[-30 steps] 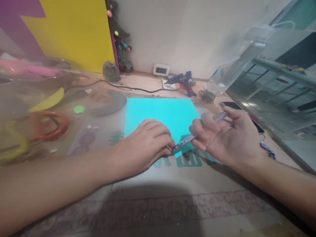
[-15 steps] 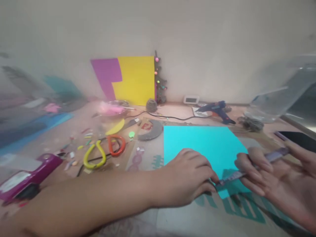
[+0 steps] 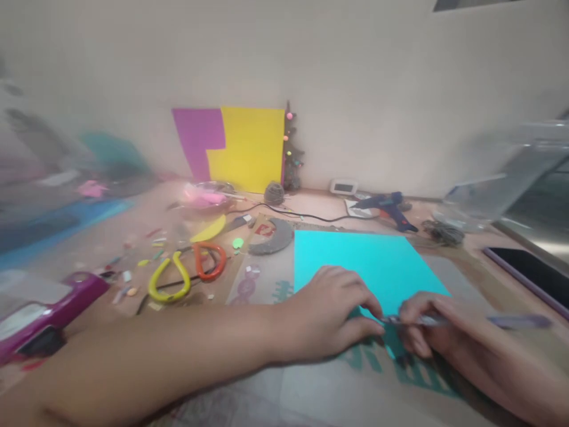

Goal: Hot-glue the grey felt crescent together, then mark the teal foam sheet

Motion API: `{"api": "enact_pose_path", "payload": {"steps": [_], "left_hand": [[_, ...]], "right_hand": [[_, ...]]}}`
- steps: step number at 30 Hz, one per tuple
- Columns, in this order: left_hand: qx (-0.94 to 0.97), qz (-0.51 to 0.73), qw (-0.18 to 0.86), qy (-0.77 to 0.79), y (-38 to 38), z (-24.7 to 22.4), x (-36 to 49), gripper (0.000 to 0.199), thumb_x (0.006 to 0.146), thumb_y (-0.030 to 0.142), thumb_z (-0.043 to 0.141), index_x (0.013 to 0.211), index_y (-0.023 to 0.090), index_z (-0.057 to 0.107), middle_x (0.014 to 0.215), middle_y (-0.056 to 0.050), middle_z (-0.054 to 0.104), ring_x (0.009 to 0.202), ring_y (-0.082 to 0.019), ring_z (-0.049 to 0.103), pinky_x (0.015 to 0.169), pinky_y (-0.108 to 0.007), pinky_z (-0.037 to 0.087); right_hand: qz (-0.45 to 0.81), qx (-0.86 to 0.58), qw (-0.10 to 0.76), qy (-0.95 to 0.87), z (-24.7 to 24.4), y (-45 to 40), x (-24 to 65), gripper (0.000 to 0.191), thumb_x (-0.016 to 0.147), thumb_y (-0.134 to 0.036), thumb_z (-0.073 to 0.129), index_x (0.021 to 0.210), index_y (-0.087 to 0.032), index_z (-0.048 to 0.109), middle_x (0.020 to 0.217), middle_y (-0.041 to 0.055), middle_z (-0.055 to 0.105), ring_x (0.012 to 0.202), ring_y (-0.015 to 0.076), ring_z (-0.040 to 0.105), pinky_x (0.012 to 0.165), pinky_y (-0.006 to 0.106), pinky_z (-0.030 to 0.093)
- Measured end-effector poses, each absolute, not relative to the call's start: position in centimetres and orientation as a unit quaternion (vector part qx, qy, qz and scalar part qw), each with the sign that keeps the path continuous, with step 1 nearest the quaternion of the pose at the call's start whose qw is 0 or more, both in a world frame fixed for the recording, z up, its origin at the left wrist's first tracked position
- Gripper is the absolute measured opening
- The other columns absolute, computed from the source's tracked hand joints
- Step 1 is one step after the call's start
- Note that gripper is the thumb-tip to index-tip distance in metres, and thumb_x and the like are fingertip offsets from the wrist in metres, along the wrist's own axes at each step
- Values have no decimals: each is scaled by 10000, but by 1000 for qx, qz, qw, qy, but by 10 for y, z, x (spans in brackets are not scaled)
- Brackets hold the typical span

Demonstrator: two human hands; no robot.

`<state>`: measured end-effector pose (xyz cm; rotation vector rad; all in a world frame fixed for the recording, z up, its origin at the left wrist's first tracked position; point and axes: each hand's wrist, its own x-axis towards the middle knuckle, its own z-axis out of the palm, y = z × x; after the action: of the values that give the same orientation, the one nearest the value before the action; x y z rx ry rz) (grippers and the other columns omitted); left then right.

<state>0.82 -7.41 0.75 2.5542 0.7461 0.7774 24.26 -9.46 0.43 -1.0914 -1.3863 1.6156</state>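
Observation:
A bright turquoise sheet (image 3: 355, 261) lies on the work surface in front of me. My left hand (image 3: 338, 314) rests over its near left part, thumb and forefinger close together at the tip of a pen-like tool; whether they pinch anything is too small to make out. On the right, my right hand (image 3: 427, 326) is closed around that slim pen-like tool (image 3: 518, 321), whose purple-grey end sticks out to the right. The tool's tip points left, toward my left fingertips. Blur hides its exact kind.
Yellow (image 3: 169, 284) and orange (image 3: 210, 261) looped handles lie left among small scraps, near a magenta tool (image 3: 66, 311). Behind stand a yellow sheet (image 3: 249, 148) and a small decorated tree (image 3: 292, 154). A blue glue gun (image 3: 389, 207) lies behind; a phone (image 3: 533, 276) is at right.
My right hand has turned over and moved left, its fingers now closed round the tool near the tip. My left thumb and forefinger have shifted slightly. The view has moved a little.

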Motion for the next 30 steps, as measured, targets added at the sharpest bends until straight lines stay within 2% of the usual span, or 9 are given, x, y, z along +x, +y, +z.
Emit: {"api": "enact_pose_path", "payload": {"steps": [2, 7, 12, 14, 17, 20, 22, 26, 30], "left_hand": [[897, 290, 194, 273, -75, 5, 7, 230, 930, 415, 562, 974, 197, 621, 992, -48, 671, 1020, -189, 580, 929, -341, 401], [880, 309, 209, 292, -76, 0, 7, 215, 912, 409, 594, 971, 204, 614, 998, -51, 653, 1011, -202, 564, 925, -366, 387], [877, 319, 204, 297, -77, 1, 8, 161, 923, 352, 581, 912, 192, 598, 912, -27, 645, 928, -182, 563, 874, -352, 386], [868, 326, 203, 314, -76, 2, 8, 133, 919, 317, 578, 886, 189, 586, 875, -19, 638, 900, -179, 563, 855, -351, 388], [853, 334, 204, 344, -74, 1, 8, 108, 903, 276, 571, 845, 186, 568, 844, -9, 628, 874, -178, 559, 837, -355, 390], [853, 320, 204, 358, -72, 0, 7, 122, 896, 280, 569, 819, 186, 565, 828, -3, 624, 858, -177, 554, 829, -358, 389], [860, 306, 200, 356, -73, -1, 7, 133, 897, 295, 570, 820, 187, 574, 824, -4, 628, 850, -180, 552, 823, -360, 389], [877, 289, 183, 338, -73, -1, 8, 140, 895, 315, 581, 838, 188, 594, 840, -14, 635, 856, -187, 558, 828, -367, 387], [889, 281, 177, 316, -73, -2, 7, 138, 906, 313, 583, 976, 198, 617, 965, -39, 650, 965, -209, 562, 886, -384, 386]], "right_hand": [[653, -381, 376, -536, 13, -93, 234, 406, 897, -536, 517, 811, -201, 728, 615, 41, 596, 602, 177, 539, 621, 326, 442], [688, -333, 375, -525, 12, -91, 230, 351, 893, -492, 573, 867, -172, 713, 617, 20, 595, 614, 149, 550, 621, 287, 434], [675, -318, 369, -554, 6, -94, 233, 304, 887, -460, 625, 938, -167, 688, 674, 20, 626, 634, 121, 557, 613, 246, 418], [680, -301, 382, -549, 8, -92, 233, 393, 856, -538, 627, 990, -172, 683, 733, 33, 643, 633, 124, 559, 608, 255, 435], [687, -296, 438, -498, 18, -87, 233, 545, 854, -666, 517, 1042, -182, 681, 803, 53, 655, 609, 144, 557, 602, 298, 469], [674, -313, 487, -459, 28, -82, 234, 508, 917, -616, 430, 1004, -187, 688, 985, 90, 680, 634, 152, 568, 622, 322, 493], [681, -323, 480, -450, 32, -81, 235, 505, 935, -593, 398, 952, -177, 684, 1048, 114, 683, 641, 157, 576, 632, 333, 504], [715, -316, 446, -436, 33, -82, 235, 505, 935, -586, 383, 811, -172, 644, 888, 107, 674, 663, 179, 586, 663, 350, 508], [696, -316, 471, -439, 37, -84, 236, 468, 934, -542, 401, 759, -182, 643, 825, 84, 628, 729, 193, 580, 713, 357, 503]]}}
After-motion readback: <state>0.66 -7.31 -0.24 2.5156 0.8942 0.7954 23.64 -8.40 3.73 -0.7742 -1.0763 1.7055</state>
